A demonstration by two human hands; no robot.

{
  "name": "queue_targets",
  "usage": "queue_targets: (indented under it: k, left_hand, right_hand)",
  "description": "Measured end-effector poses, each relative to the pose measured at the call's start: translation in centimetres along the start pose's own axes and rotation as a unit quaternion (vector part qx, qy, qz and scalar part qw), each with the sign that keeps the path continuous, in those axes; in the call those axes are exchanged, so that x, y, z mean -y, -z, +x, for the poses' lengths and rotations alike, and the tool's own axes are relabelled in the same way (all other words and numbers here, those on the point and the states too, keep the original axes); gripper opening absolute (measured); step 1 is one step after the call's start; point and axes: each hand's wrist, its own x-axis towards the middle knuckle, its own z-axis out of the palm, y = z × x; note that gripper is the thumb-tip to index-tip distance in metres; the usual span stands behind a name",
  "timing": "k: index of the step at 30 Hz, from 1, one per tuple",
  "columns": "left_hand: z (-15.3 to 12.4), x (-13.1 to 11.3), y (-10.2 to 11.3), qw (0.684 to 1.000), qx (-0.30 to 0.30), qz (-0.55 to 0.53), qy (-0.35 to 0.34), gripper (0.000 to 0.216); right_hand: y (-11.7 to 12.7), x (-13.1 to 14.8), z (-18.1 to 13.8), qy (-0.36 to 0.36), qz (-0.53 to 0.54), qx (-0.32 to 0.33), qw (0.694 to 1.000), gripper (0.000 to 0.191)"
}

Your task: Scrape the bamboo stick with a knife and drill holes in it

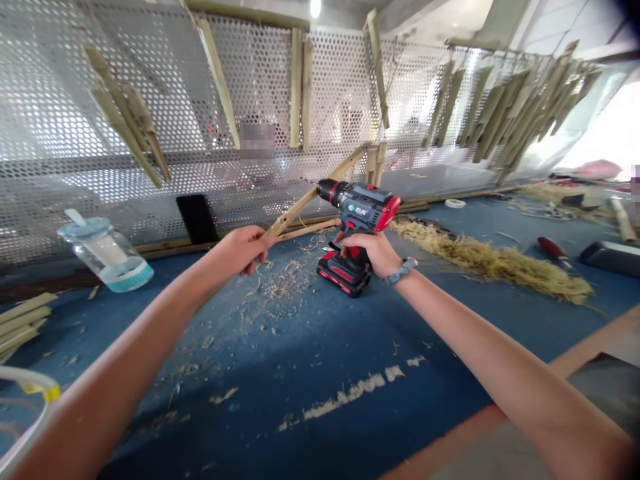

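Note:
My right hand (373,250) is wrapped round the handle of a black and red cordless drill (363,203), held just over the blue tabletop. Its thin bit points left, toward a pale bamboo strip (295,210). The near end of that strip is pinched in my left hand (245,247), and its far end rises toward the mesh wall. Whether the bit touches the strip I cannot tell. Curly shavings (285,283) lie on the table (240,393) below and between my hands.
A clear jar with a blue lid (107,253) and a black phone (197,219) stand at the left. Fibre shavings (490,260) and a red-handled tool (554,252) lie at the right. Bamboo pieces (505,110) hang along the perforated wall (165,73).

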Motion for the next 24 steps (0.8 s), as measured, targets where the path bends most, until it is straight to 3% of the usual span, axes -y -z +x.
queue_targets:
  k: [6, 13, 19, 24]
  left_hand:
    - [-0.4, -1.4, -3.0, 0.997, 0.048, -0.050, 0.013, 0.033]
    - [-0.4, -1.4, -3.6, 0.995, 0.068, -0.070, 0.006, 0.012]
    - [0.3, -0.5, -4.6, 0.997, 0.062, -0.042, -0.004, 0.027]
    - [1.0, -1.6, -4.0, 0.992, 0.128, 0.004, 0.018, 0.024]
  right_hand:
    - [-0.2, -0.2, 0.0, -0.007, 0.006, 0.017, 1.000, 0.020]
    - [-0.6, 0.1, 0.1, -0.040, 0.040, 0.010, 0.998, 0.044]
    - [-1.0, 0.0, 0.4, -0.041, 0.028, -0.004, 0.999, 0.042]
    - [-1.2, 0.1, 0.2, -0.035, 0.019, -0.028, 0.999, 0.036]
